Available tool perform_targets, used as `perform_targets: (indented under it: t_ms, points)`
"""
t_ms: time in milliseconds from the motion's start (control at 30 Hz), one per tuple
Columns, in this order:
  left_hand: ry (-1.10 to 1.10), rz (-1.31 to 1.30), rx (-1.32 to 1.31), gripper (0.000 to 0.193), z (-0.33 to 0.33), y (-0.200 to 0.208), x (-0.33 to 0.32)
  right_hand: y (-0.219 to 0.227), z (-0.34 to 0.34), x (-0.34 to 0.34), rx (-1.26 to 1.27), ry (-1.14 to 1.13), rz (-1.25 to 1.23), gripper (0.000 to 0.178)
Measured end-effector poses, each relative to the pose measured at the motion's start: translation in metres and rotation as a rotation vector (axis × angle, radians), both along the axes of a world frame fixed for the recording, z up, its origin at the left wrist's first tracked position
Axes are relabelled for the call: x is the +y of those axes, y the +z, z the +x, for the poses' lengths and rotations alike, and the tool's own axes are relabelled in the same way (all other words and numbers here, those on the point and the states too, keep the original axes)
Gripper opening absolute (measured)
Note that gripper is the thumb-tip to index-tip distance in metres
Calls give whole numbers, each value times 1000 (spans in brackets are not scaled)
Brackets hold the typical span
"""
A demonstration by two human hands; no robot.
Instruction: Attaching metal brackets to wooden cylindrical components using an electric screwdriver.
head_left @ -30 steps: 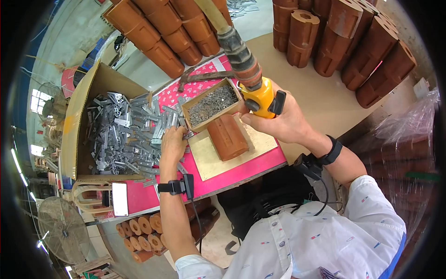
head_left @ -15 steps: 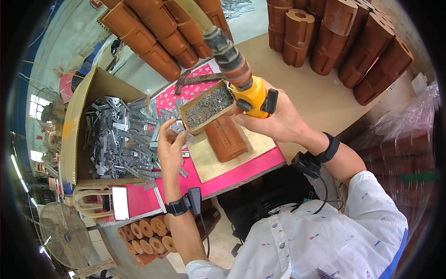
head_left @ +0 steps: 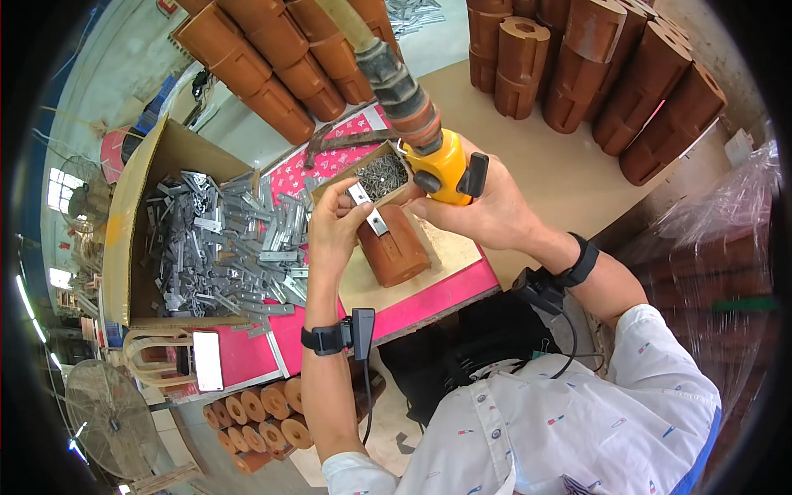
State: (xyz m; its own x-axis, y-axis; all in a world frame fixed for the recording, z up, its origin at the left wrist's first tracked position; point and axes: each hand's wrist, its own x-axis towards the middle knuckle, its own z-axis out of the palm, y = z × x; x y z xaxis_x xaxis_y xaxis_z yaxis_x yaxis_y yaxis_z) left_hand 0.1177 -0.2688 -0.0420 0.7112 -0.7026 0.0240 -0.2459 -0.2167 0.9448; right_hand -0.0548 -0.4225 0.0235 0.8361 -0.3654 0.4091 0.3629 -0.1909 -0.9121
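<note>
I see the left hand (head_left: 332,229) pinching a flat silver metal strip (head_left: 378,222) at eleven o'clock; right hand (head_left: 491,208) gripping yellow-bodied tool (head_left: 446,167), one o'clock.

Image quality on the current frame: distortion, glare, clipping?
Head view: strong fisheye bend, black corners; head view: phone screen near white, glare streaks on plastic wrap; head view: metal strip in the left hand looks fairly sharp.

A power tool (head_left: 444,167) and stacked cylinders (head_left: 573,91) show a workshop
</note>
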Motion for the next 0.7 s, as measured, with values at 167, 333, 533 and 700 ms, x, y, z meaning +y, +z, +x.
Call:
perform_targets:
  t_ms: [167, 333, 533, 700]
  points:
    - [-65, -13, 140, 42, 9, -7, 0, 2, -3, -1, 45, 4, -30, 38]
    - [-98, 76, 300, 41, 11, -14, 5, 3, -3, 0, 64, 46, -67, 42]
    - [-208, 213, -79, 44, -11, -7, 24, 3, -1, 0, 43, 51, -81, 42]
    - [-128, 190, -257, 42, -12, 1, 21, 5, 1, 4, 28, 46, -11, 35]
